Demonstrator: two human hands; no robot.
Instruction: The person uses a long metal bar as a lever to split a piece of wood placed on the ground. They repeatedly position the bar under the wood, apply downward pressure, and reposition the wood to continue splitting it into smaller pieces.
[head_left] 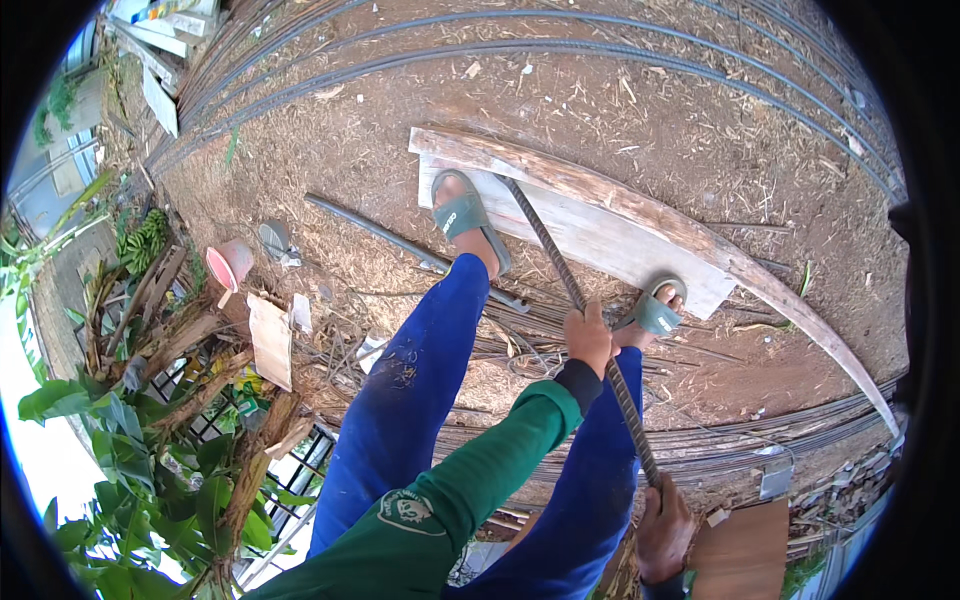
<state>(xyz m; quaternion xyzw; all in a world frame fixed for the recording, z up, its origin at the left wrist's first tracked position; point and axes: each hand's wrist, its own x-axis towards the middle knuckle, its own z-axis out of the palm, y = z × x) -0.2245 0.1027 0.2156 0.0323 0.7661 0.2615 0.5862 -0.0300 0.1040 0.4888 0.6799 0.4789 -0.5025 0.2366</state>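
Left hand [588,338] fingers wrapped tight round a ribbed steel bar [575,295], right hand [665,525] clenched on its near end, bar slanting up across a pale wooden plank [610,235], green sandals [462,212] planted on the plank, loose rebar [420,248] lying on dirt beside.

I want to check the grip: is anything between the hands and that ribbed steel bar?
Nothing visible. The left hand and the right hand both close directly on the ribbed steel bar, which lies across the wooden plank.
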